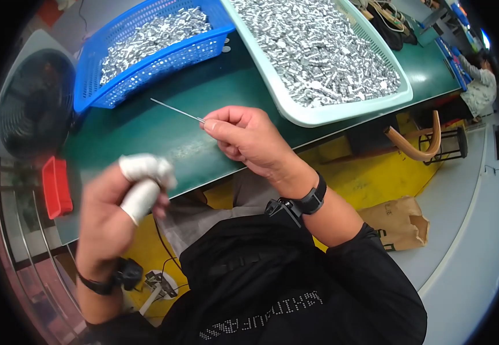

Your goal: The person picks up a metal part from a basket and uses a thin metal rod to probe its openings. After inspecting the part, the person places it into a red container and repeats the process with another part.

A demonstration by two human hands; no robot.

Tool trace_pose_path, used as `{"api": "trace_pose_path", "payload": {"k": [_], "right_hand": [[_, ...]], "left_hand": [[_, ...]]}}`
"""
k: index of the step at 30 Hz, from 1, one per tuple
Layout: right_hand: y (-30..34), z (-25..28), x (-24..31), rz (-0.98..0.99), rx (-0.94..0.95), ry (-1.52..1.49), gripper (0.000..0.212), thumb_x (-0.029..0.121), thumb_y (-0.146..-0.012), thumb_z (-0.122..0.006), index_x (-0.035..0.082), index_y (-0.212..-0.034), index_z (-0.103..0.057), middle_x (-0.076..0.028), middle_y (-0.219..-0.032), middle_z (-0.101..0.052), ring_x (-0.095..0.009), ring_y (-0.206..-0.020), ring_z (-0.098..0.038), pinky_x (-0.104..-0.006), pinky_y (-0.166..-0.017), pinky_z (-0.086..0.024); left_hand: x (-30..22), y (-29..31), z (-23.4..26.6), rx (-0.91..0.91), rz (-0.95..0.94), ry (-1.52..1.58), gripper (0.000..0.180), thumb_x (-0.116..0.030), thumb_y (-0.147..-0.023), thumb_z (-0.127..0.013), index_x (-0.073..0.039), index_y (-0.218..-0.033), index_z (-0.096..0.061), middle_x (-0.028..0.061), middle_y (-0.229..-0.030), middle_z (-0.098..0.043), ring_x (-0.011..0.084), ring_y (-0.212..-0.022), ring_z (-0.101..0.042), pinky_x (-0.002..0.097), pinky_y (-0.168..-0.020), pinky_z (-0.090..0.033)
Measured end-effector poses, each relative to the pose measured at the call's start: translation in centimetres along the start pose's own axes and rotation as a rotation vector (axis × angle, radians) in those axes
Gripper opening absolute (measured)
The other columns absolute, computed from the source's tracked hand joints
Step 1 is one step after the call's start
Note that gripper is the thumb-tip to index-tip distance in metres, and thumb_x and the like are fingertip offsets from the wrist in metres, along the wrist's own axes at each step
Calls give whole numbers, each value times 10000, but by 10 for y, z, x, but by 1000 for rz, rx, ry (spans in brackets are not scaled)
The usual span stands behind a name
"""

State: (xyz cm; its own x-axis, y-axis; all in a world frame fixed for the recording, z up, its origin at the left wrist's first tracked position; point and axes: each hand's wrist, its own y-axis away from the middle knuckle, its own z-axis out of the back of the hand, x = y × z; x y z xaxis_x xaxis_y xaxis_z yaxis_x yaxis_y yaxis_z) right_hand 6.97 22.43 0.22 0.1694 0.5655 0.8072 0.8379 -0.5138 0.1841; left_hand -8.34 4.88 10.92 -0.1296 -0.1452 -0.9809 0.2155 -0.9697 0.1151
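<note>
Above the green table, my right hand (248, 137) pinches a thin, straight metal rod (176, 109) between thumb and fingers. The rod's free end points to the upper left, toward the blue basket. My left hand (114, 201) is raised near the table's front edge, its thumb and a finger wrapped in white coverings. Those fingers are curled together and somewhat blurred; whatever lies between them, if anything, is hidden. Small silvery metal parts (324, 52) fill the pale green basket beyond my right hand. More such metal parts (151, 40) lie in the blue basket.
The blue basket (160, 62) and pale green basket (347, 111) stand on the green table (128, 129). At left are a fan (33, 100) and a red bin (58, 187). A curved wooden chair part (416, 150), a paper bag (396, 221) and a seated person (480, 86) are at right.
</note>
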Motion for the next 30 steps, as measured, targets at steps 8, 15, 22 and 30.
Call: {"api": "trace_pose_path", "payload": {"k": [8, 15, 22, 30], "right_hand": [[-28, -64, -5, 343, -24, 519, 176, 134, -928, -662, -20, -1014, -662, 35, -787, -610, -3, -646, -492, -164, -532, -383], [-43, -84, -16, 339, -26, 544, 149, 112, -927, -659, -23, -991, -666, 30, -784, -624, -3, -665, -510, -164, -557, -407], [-45, -84, -17, 447, -81, 604, 125, 89, -929, -646, -23, -981, -662, 27, -764, -624, -2, -657, -516, -166, -549, -411], [-37, -86, -10, 624, -65, 635, 103, 63, -912, -656, -20, -973, -660, 20, -763, -621, -5, -641, -518, -168, -539, -407]], "left_hand": [[110, 34, -47, 281, 342, 672, 270, -34, -949, -580, 0, -1215, -545, 47, -1035, -619, 93, -853, -599, 239, -703, -512], [109, 20, -65, 277, 264, 613, 260, -132, -926, -670, -17, -1133, -561, 7, -956, -587, 61, -807, -550, 226, -691, -474], [126, 17, -74, 285, 271, 493, 217, -245, -956, -645, -40, -974, -577, -21, -797, -553, 55, -700, -496, 229, -622, -425], [125, 18, -85, 289, 230, 495, 322, -339, -1000, -555, -54, -849, -556, -29, -696, -531, 62, -619, -462, 246, -577, -396]]}}
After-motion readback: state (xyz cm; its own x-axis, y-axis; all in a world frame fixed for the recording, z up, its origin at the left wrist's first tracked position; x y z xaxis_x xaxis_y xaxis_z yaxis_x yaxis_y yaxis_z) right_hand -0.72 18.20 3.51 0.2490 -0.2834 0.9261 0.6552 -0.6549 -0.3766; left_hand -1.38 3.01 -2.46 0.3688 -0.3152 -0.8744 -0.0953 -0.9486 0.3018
